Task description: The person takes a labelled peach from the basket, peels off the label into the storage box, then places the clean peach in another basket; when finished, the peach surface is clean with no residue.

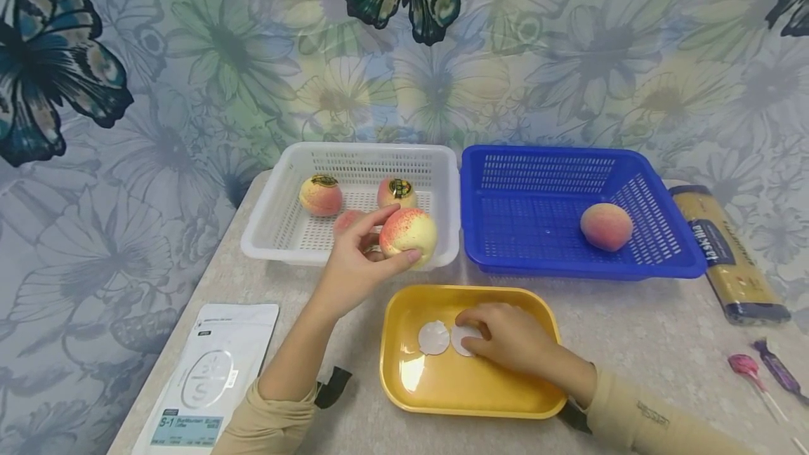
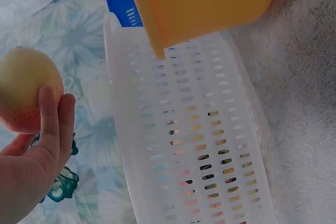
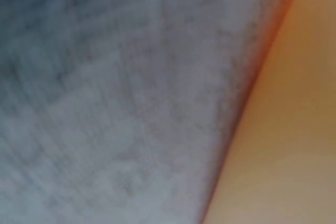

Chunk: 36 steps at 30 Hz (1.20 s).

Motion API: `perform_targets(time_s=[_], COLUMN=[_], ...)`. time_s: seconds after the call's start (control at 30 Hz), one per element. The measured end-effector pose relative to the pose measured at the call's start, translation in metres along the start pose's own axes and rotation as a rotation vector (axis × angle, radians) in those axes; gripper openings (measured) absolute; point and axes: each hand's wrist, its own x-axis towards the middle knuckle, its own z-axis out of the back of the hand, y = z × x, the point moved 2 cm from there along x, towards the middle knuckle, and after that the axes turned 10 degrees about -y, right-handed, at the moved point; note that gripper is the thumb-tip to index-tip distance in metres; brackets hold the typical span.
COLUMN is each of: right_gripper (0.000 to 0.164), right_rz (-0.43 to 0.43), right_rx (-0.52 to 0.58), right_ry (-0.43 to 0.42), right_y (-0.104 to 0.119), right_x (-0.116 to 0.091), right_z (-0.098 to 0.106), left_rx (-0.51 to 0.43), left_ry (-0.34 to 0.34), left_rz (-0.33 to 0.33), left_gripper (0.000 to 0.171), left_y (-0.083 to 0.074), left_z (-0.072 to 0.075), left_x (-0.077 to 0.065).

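My left hand grips a yellow-and-red peach between thumb and fingers, held up over the front edge of the white basket. In the left wrist view the same peach shows with fingers along its side. Low in the yellow tray, my right hand has thumb and forefinger curled at a thin white round disc, partly covered by the fingers. Beside it lies a second white disc. The right wrist view is blurred and shows just the tray's side and the tabletop.
Two peaches with dark labels, one left and one right, and a partly hidden peach sit in the white basket. A blue basket holds one peach. Around them lie a white pouch, a gold package, and a lollipop.
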Motion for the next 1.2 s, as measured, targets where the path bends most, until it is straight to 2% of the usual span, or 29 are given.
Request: perform_targets(time_s=[0.13,0.27,0.33,0.47,0.57,0.67,0.83,0.9,1.07,1.2], right_gripper=[0.025,0.023,0.023,0.025,0.034,0.044,0.056,0.06,0.068,0.077], right_rz=[0.004,0.032,0.046,0.09,0.11,0.09,-0.018,-0.089,-0.282,-0.381], right_rx=[0.069,0.136,0.164,0.194,0.204,0.194,0.148,0.115,0.072,0.051], right_ry=[-0.016,-0.07,-0.125,-0.296,-0.422,-0.523,-0.683,-0.712,-0.665,-0.649], right_y=[0.003,0.006,0.006,-0.004,-0.018,-0.035,-0.069,-0.085,-0.125,-0.147], right_x=[-0.003,-0.01,-0.015,-0.024,-0.028,-0.033,-0.044,-0.047,-0.056,-0.064], right_z=[0.009,0.025,0.035,0.059,0.078,0.096,0.124,0.133,0.149,0.153], left_rx=[0.018,0.041,0.052,0.062,0.06,0.059,0.087,0.118,0.192,0.173], left_ry=[0.009,0.033,0.047,0.073,0.094,0.113,0.152,0.161,0.166,0.217], left_rz=[-0.01,-0.017,-0.027,-0.043,-0.058,-0.067,-0.092,-0.114,-0.122,-0.093], left_gripper=[0.069,0.069,0.07,0.071,0.071,0.07,0.069,0.068,0.067,0.066], left_y=[-0.003,-0.008,-0.012,-0.02,-0.026,-0.031,-0.044,-0.049,-0.056,-0.056], left_z=[-0.001,-0.003,-0.004,-0.009,-0.014,-0.02,-0.034,-0.041,-0.063,-0.086], left_x=[0.001,0.002,0.003,0.006,0.009,0.012,0.017,0.02,0.029,0.037])
